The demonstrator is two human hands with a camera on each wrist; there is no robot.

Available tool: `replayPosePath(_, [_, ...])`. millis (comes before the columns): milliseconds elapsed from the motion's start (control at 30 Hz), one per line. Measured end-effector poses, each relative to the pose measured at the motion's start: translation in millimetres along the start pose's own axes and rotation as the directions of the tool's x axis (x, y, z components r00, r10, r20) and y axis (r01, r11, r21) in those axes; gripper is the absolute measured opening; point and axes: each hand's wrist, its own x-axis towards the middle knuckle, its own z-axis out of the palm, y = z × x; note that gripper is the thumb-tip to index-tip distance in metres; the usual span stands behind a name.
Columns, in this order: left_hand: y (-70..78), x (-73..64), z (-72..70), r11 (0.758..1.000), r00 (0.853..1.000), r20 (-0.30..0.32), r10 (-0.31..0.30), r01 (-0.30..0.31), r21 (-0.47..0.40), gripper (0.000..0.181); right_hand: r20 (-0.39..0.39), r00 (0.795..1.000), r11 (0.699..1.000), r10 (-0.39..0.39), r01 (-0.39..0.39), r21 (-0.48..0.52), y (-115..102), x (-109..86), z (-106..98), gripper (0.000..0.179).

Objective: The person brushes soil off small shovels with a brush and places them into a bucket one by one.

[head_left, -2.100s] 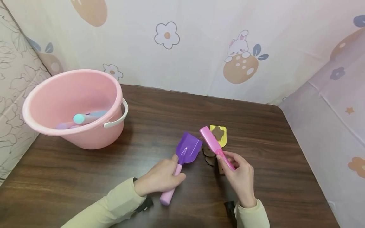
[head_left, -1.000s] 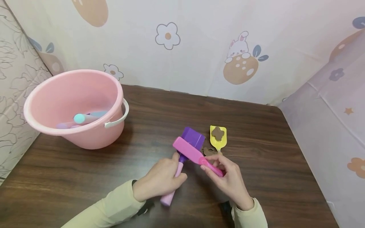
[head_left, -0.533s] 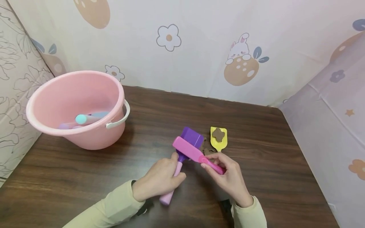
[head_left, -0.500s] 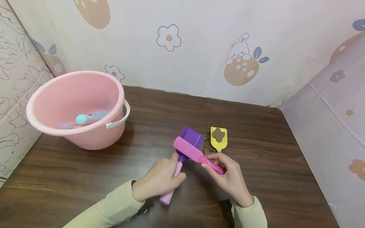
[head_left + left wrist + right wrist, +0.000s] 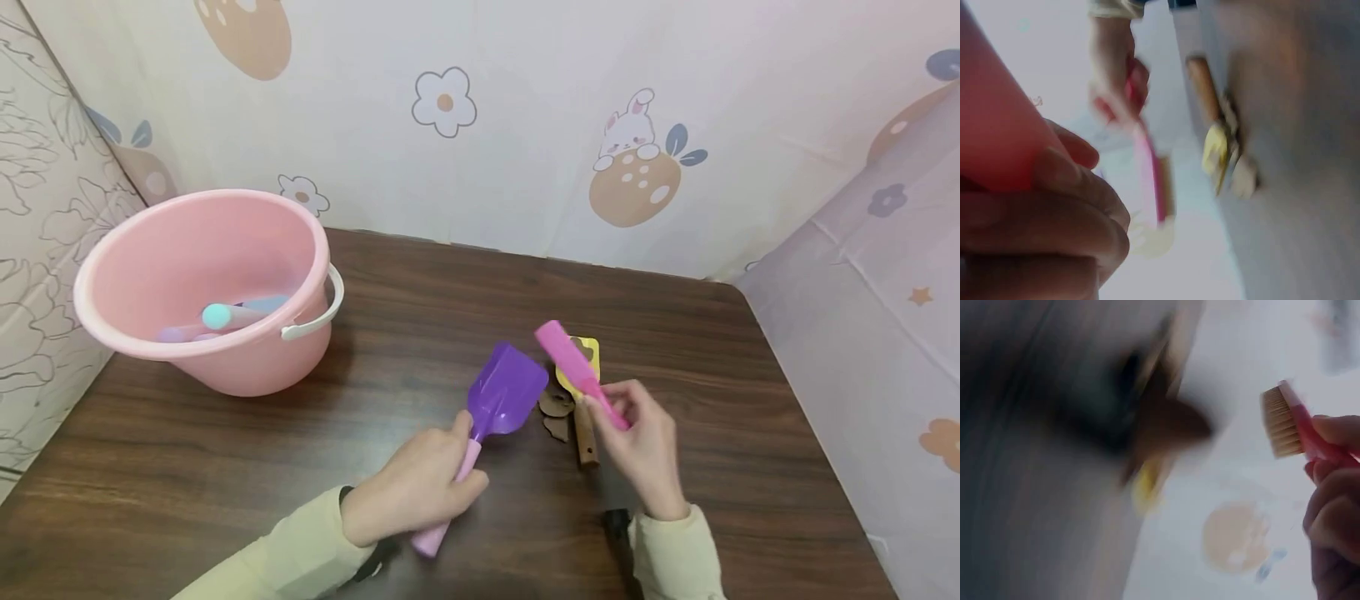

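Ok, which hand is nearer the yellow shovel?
Right. The right hand, holding the pink brush, is just right of the yellow shovel; the left hand, gripping the purple shovel, is farther off to its left.

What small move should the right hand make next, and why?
Probably the right hand should bring the pink brush over the purple shovel: the left hand holds that shovel by its pink handle, and the brush is apart from it.
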Motion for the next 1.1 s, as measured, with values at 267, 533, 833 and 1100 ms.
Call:
replayPosePath(267, [-4.1, 8.6, -10.9, 0.997, 0.996, -0.041, -0.073, 0.071, -0.041, 0.024, 0.027, 0.988, 0.980, 0.151, -0.154, 0.127, -5.5, -4.7, -3.8, 0.012])
replayPosePath(533, [-7.1, 13.3, -7.8, 0.989, 0.995, -0.036, -0.089, 0.084, -0.118, 0.020, 0.252, 0.965, 0.995, 0.080, -0.092, 0.036, -13.0, -14.8, 12.5, 0.003])
replayPosePath(833, [-5.1, 17.9, -3.0, 0.990, 0.997, -0.052, -0.051, 0.044, -0.132, 0.014, 0.432, 0.899, 0.990, -0.071, 0.011, 0.140, -21.8, -20.0, 20.2, 0.030])
replayPosePath(1100, [-3.6, 15.8, 1.1, 0.988, 0.998, -0.042, -0.037, 0.030, -0.150, 0.015, 0.480, 0.873, 0.989, -0.087, 0.016, 0.150, -28.8, -23.8, 18.4, 0.032])
